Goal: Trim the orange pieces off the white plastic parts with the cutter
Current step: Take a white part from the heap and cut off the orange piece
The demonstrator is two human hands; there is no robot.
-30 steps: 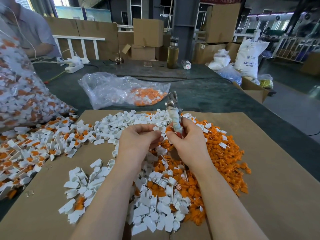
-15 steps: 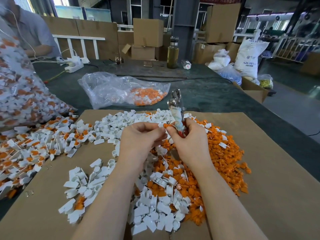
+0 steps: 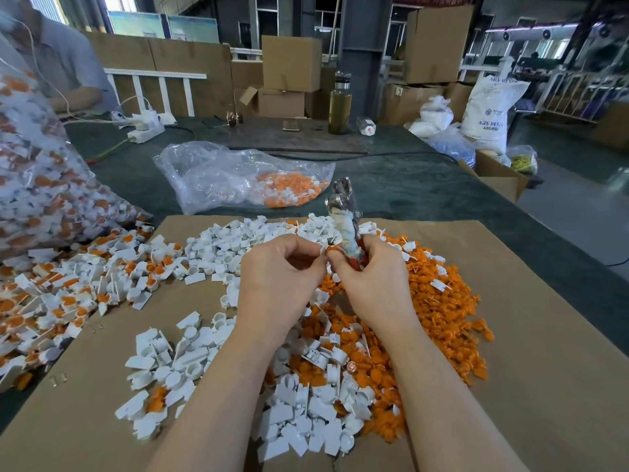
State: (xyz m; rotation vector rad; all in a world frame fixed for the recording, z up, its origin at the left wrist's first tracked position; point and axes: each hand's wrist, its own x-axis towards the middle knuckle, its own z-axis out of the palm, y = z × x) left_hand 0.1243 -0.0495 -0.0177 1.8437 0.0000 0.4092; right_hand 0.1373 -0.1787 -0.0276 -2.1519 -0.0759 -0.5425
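cutter (image 3: 343, 212) raised more upright than before, right hand (image 3: 371, 284) gripping it, left hand (image 3: 277, 281) pinching white part (image 3: 323, 248)

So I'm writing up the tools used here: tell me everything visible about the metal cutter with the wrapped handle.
The shiny metal cutter with the pale-wrapped handle stands nearly upright, silvery head up. A red grip shows below the worn whitish wrapping. The right hand grips its handles; the left hand pinches a small orange-and-white plastic part beside it. Jaw opening cannot be told.

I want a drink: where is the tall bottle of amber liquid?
In the head view, the tall clear bottle of amber liquid stands at the far edge of the dark green table, right of centre, before the grey pillar.
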